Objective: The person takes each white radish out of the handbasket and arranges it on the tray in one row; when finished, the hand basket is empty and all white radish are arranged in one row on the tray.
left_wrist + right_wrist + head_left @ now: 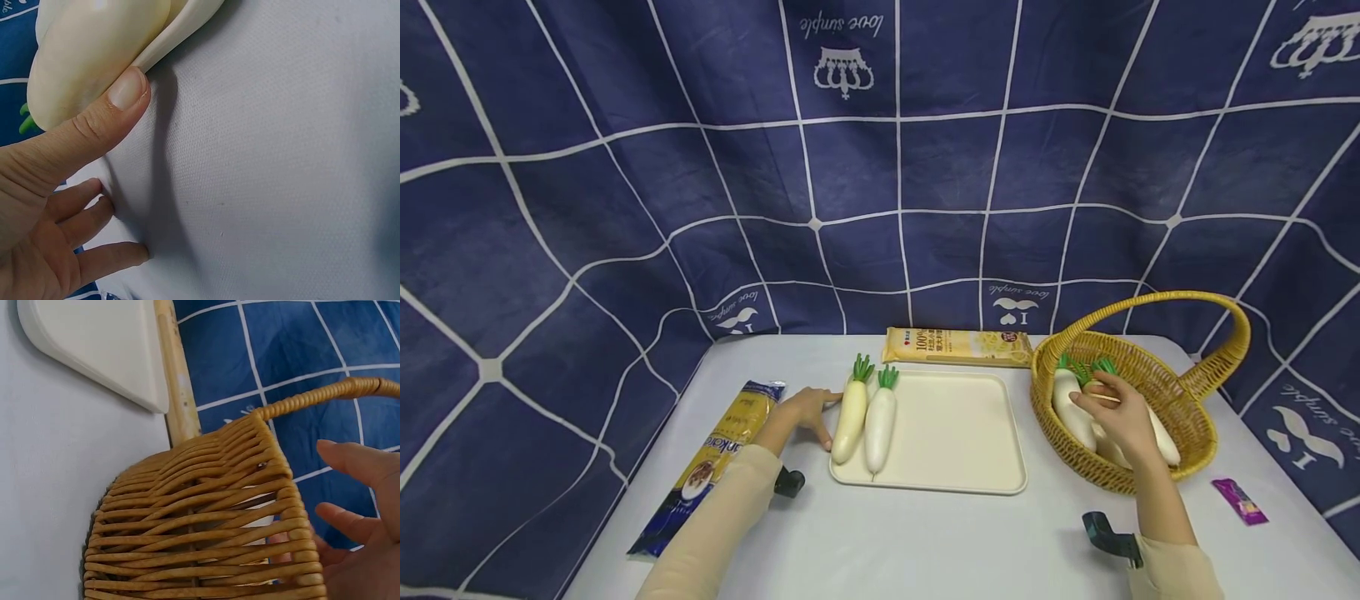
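Observation:
My left hand [805, 410] is at the left side of a cream tray [955, 433], its thumb [128, 94] against the tray's rim and its other fingers spread. Two white radishes with green tops lie side by side on the tray: a yellowish radish [852, 421] beside that hand, and a whiter radish [880, 429]. My right hand [1123, 417] reaches into a wicker basket [1198, 421] holding several white radishes [1071, 408]. In the right wrist view its thumb and forefinger stand apart; the basket's wall [206, 531] partly hides the other fingers.
A yellow pasta packet [958, 347] lies behind the tray. At the left is a blue-and-gold packet [722, 450], partly behind my left forearm. A small purple packet [1238, 502] lies right of the basket. A blue checked curtain [925, 167] hangs behind the white table [940, 542].

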{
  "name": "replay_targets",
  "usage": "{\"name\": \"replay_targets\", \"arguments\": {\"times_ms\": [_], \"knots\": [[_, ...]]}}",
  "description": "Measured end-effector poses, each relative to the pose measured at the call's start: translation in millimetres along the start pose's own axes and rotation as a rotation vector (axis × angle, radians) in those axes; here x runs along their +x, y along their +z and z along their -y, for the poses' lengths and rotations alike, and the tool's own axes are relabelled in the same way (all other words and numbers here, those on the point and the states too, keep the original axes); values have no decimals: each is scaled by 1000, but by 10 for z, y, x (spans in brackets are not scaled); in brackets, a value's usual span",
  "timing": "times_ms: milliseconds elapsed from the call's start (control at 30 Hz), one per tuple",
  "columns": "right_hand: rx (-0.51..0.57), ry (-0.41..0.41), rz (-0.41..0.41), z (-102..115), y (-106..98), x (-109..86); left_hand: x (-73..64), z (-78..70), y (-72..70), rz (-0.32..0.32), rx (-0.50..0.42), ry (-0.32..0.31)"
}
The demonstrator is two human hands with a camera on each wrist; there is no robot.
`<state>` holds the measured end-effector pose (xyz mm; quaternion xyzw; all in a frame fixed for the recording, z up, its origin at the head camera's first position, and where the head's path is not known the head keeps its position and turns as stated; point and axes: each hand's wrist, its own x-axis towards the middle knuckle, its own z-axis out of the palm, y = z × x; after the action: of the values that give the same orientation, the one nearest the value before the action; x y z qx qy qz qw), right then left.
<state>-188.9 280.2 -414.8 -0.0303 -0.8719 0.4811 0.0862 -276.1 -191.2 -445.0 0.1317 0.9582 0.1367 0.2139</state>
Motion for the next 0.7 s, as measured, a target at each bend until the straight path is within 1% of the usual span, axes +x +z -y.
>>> {"name": "replay_targets", "arguments": {"times_ms": [167, 267, 333, 467, 567, 700], "knots": [[-51, 106, 145, -12, 6, 89, 3, 8, 6, -7, 3, 8], [-87, 153, 200, -21, 17, 135, 5, 14, 11, -13, 2, 14], [-103, 163, 210, -30, 29, 154, 1, 12, 14, -16, 3, 17], [-125, 145, 198, -46, 59, 179, -21, -5, 8, -22, 12, 21], [-149, 133, 186, -49, 78, 193, -37, -17, -2, -20, 5, 13], [-183, 119, 170, -45, 100, 206, 19, 23, 9, -5, -12, 1]]}}
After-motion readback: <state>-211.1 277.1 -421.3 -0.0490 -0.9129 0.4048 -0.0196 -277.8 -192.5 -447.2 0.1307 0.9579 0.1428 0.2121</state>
